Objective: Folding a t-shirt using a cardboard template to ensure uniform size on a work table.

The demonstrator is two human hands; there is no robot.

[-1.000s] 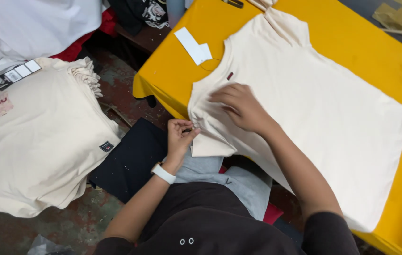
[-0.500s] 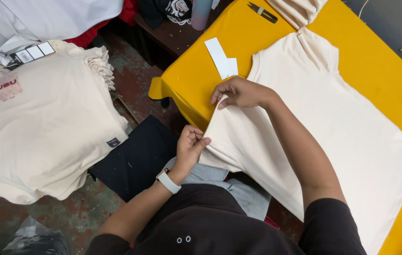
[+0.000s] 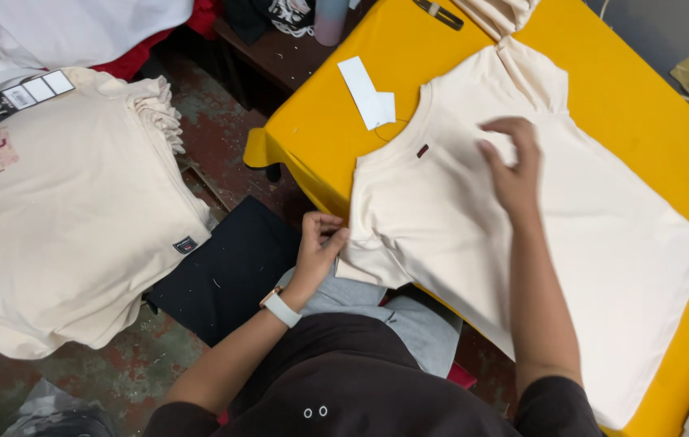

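The yellow table (image 3: pixel 603 105) carries the whole job, and spread flat across it, under and around the right hand (image 3: pixel 514 166), lies the cream T-shirt (image 3: pixel 538 243), neck toward the far left corner and hem running out to the right of that hand. Well to the left of the left hand (image 3: pixel 319 247), beyond a black cloth (image 3: pixel 231 271) on the floor, sits a stack of cream shirts (image 3: pixel 61 218) like it, with a few small labels resting on its far edge. Judging by the layout, the step in hand is smoothing and squaring the shirt before a fold or a tagging: the body is laid out, but the near sleeve bunches at the table edge. The next move seems to call for the sleeve to be drawn taut and flat while the chest is pressed down, so the cloth does not slide off the near corner. The right arm reaches forward over the shirt, forearm low above the fabric, wrist lifted, fingers spread and loose just above the chest, gripping nothing. The left arm comes up from the lap, elbow bent, a white wristband (image 3: pixel 282 308) on the wrist, and its fingers are curled closed, pinching the sleeve edge where it hangs over the table rim. Beyond the right hand, just past the collar, a white paper tag (image 3: pixel 367 93) lies on the yellow surface.
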